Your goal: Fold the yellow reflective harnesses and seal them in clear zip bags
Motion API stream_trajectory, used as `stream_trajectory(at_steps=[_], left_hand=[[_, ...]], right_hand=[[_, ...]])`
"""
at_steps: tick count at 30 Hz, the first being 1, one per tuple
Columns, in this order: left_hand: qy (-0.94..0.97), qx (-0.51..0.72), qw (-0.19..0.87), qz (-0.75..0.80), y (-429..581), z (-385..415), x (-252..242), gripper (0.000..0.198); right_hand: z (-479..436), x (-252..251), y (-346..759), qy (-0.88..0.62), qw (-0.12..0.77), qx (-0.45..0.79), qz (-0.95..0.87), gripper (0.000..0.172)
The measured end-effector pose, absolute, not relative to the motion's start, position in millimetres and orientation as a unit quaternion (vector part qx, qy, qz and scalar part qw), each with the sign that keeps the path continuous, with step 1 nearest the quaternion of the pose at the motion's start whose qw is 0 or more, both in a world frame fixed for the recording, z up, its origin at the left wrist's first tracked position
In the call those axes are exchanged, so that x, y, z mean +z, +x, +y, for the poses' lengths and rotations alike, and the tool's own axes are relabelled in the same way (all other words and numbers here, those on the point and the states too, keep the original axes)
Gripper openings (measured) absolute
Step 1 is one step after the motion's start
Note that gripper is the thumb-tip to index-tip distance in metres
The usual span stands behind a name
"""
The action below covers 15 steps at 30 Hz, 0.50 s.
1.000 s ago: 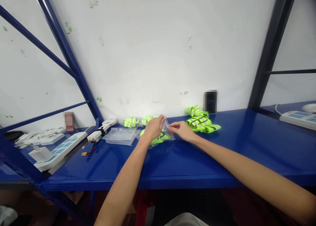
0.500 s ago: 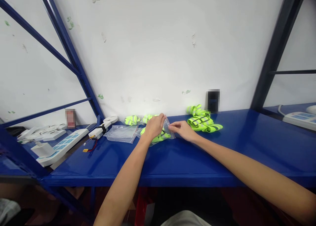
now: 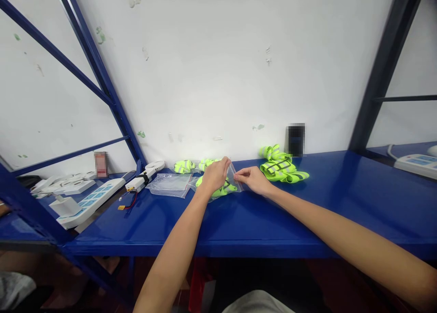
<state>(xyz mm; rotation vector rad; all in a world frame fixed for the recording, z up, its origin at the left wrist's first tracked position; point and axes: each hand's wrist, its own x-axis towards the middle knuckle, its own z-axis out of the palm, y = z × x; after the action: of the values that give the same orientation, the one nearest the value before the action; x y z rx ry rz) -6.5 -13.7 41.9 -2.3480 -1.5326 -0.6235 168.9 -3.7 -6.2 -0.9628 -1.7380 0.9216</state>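
Note:
A clear zip-lock bag (image 3: 239, 185) with a folded yellow-green reflective strap (image 3: 223, 190) inside lies on the blue table. My left hand (image 3: 215, 174) grips the bag's top edge from above and hides part of the strap. My right hand (image 3: 254, 180) pinches the same bag's opening edge at its right side. Flat clear bags (image 3: 170, 184) lie to the left of my left hand. Behind it are two more rolled yellow-green straps, one of them (image 3: 184, 166) further left. A loose pile of reflective straps (image 3: 280, 167) rests to the right, beyond my right hand.
On the left stand a white handheld fan (image 3: 155, 165), a white pack with red and black wires (image 3: 136, 183) and a power strip (image 3: 92, 203). A pixelated dark object (image 3: 295, 140) leans on the wall. Blue (image 3: 102, 85) and dark (image 3: 382, 71) rack posts flank the table.
The view has shifted slightly, so fixed things sit a little further right. Both hands keep their hold on the bag, with hardly any movement.

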Motion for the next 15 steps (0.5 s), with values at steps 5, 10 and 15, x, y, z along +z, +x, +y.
stream_trajectory(at_steps=[5,10,15], left_hand=[[-0.812,-0.217,0.125,-0.527,-7.0,-14.6,42.0,0.039],[-0.814,-0.225,0.113,-0.524,-7.4,-16.2,42.0,0.036],[-0.813,-0.227,0.104,-0.526,-7.6,-16.1,41.7,0.033]], right_hand=[[-3.9,-6.6,167.2,-0.393,0.462,0.372,-0.703,0.029],[-3.6,-6.8,166.5,-0.390,0.463,0.378,-0.701,0.031],[-3.9,-6.2,166.9,-0.388,0.463,0.389,-0.696,0.031]])
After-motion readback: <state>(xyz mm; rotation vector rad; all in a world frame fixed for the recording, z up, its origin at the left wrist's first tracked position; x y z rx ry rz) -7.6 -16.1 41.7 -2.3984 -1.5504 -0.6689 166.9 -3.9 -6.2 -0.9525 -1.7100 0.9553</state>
